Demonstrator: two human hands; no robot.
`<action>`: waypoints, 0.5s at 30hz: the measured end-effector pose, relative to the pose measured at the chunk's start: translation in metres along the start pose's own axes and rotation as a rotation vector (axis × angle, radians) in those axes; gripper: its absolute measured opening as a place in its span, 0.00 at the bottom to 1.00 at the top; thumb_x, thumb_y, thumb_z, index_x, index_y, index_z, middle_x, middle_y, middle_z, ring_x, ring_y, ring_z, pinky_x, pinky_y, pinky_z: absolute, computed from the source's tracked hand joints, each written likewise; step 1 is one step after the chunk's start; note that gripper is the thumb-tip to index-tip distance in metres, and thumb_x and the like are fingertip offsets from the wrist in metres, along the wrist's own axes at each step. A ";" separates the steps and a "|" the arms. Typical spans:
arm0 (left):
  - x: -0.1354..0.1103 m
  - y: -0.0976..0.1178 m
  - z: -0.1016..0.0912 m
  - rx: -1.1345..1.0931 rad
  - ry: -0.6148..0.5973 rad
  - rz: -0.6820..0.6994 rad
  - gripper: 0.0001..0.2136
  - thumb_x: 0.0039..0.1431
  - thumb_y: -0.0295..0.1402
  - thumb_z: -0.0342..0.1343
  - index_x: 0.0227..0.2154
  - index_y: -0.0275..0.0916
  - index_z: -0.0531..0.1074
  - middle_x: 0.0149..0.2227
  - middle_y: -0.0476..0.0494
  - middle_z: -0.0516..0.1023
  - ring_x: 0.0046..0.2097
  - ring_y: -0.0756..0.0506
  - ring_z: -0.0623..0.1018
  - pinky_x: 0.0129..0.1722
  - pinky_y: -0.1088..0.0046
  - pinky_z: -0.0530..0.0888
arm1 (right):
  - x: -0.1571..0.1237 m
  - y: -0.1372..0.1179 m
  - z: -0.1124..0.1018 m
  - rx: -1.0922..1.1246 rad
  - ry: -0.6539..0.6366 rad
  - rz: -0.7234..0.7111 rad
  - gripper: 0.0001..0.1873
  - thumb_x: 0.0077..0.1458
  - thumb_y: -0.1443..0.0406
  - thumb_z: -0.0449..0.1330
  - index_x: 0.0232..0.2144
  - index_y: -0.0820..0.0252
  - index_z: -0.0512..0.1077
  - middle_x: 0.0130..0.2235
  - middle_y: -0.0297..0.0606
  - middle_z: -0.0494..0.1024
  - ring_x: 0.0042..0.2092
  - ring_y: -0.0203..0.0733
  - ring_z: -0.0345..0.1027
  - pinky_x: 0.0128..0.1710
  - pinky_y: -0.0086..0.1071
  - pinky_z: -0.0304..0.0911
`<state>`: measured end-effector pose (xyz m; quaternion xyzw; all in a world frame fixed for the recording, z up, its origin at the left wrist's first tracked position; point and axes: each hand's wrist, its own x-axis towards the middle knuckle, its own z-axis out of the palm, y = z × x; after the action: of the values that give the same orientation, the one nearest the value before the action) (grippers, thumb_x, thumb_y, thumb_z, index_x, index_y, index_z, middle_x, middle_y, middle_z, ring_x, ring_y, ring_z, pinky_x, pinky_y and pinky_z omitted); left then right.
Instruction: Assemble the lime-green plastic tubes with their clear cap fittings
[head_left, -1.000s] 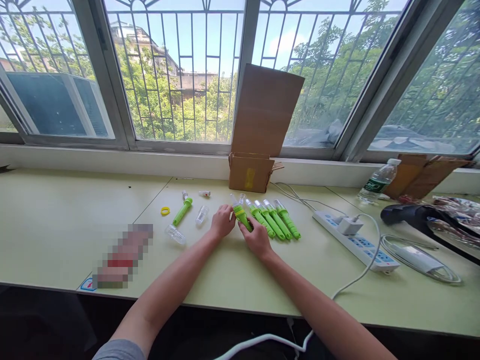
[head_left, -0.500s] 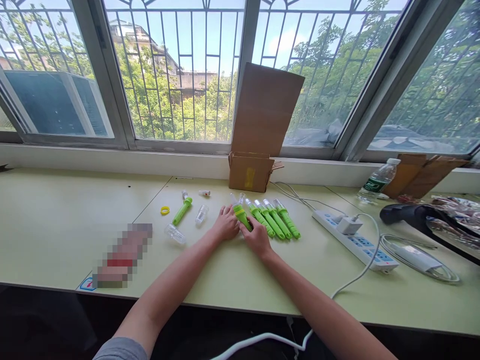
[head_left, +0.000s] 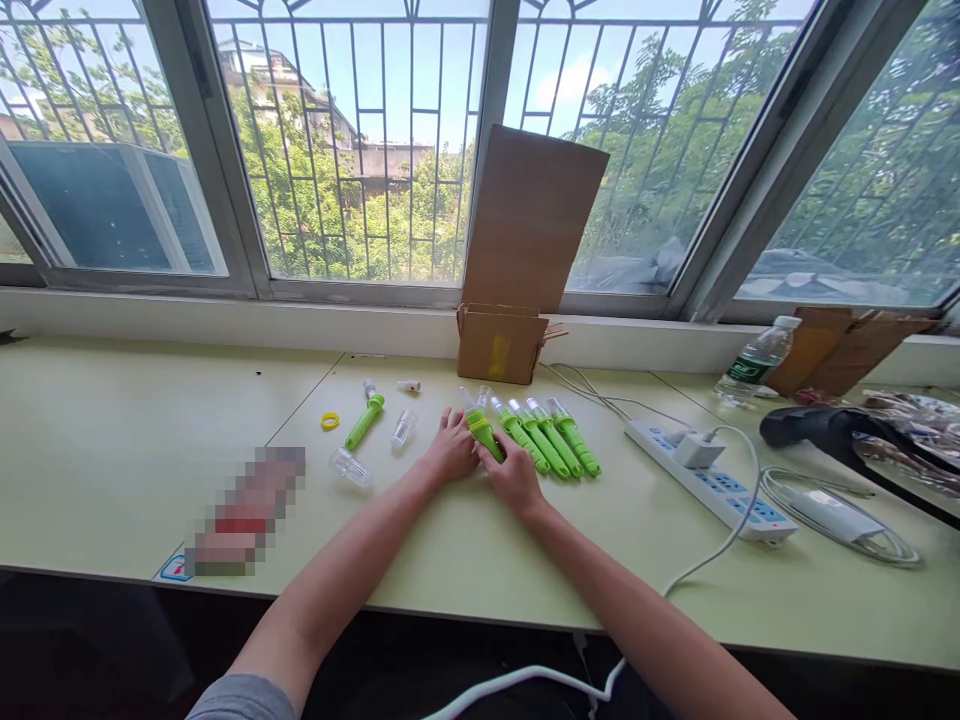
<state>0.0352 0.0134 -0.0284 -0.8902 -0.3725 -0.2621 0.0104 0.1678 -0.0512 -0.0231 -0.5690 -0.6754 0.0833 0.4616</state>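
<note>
My right hand (head_left: 515, 473) grips a green pen-shaped tube (head_left: 484, 430) with a clear tip and a yellow band, tilted away from me. Beside it on the left, my left hand (head_left: 452, 447) lies on the table, fingers stretched forward and close to the tube; whether it touches the tube is unclear. Right of my hands, several similar green tubes (head_left: 551, 440) with clear caps lie in a row. Leftward are another green tube (head_left: 364, 423), a clear cap (head_left: 403, 430), a larger clear cap (head_left: 350, 468), a yellow ring (head_left: 329, 421) and a small clear piece (head_left: 409, 386).
A cardboard box (head_left: 499, 345) with its flap raised stands against the window sill. A power strip (head_left: 712, 485) with cables lies to the right, near a water bottle (head_left: 757, 360) and a black curved strap (head_left: 840, 440). A blurred patch (head_left: 247, 515) covers something left.
</note>
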 end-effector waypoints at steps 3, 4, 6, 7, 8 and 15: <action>0.000 -0.001 0.001 -0.009 0.001 0.009 0.21 0.55 0.31 0.50 0.53 0.43 0.68 0.57 0.40 0.68 0.62 0.37 0.58 0.64 0.50 0.48 | 0.000 0.001 0.000 -0.011 0.001 0.002 0.16 0.55 0.56 0.54 0.35 0.61 0.73 0.33 0.42 0.79 0.32 0.45 0.70 0.32 0.33 0.61; 0.000 -0.001 0.002 -0.011 -0.001 0.010 0.20 0.55 0.31 0.49 0.53 0.43 0.68 0.57 0.40 0.68 0.62 0.37 0.59 0.64 0.50 0.48 | 0.000 0.001 0.000 -0.013 0.000 0.002 0.16 0.55 0.56 0.54 0.35 0.61 0.73 0.33 0.42 0.79 0.32 0.45 0.70 0.32 0.33 0.61; 0.000 -0.001 0.002 -0.008 -0.009 0.002 0.19 0.56 0.32 0.49 0.52 0.43 0.69 0.56 0.40 0.69 0.61 0.36 0.60 0.63 0.49 0.48 | 0.000 0.001 0.000 -0.012 -0.002 0.004 0.16 0.55 0.55 0.54 0.35 0.61 0.73 0.33 0.42 0.79 0.32 0.45 0.70 0.32 0.33 0.61; 0.000 -0.001 0.001 -0.005 -0.014 -0.003 0.19 0.56 0.32 0.49 0.52 0.43 0.69 0.55 0.39 0.69 0.60 0.36 0.61 0.63 0.48 0.48 | 0.000 0.001 0.000 -0.012 -0.003 0.005 0.16 0.55 0.55 0.54 0.35 0.61 0.73 0.33 0.42 0.79 0.31 0.45 0.70 0.32 0.33 0.60; 0.000 0.000 0.001 -0.002 -0.018 -0.009 0.19 0.56 0.32 0.49 0.52 0.43 0.69 0.54 0.38 0.70 0.60 0.36 0.61 0.63 0.48 0.49 | 0.000 0.001 0.000 -0.011 -0.003 0.005 0.16 0.55 0.55 0.54 0.35 0.61 0.73 0.32 0.42 0.79 0.31 0.45 0.70 0.32 0.33 0.60; 0.000 0.002 -0.001 0.002 -0.022 -0.037 0.18 0.56 0.32 0.50 0.50 0.43 0.70 0.49 0.38 0.72 0.57 0.36 0.63 0.62 0.49 0.52 | 0.000 0.001 0.000 -0.007 -0.002 -0.001 0.16 0.56 0.55 0.54 0.35 0.61 0.73 0.33 0.42 0.79 0.32 0.44 0.70 0.33 0.33 0.61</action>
<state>0.0361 0.0120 -0.0268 -0.8861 -0.3891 -0.2519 0.0024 0.1680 -0.0507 -0.0237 -0.5702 -0.6763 0.0814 0.4592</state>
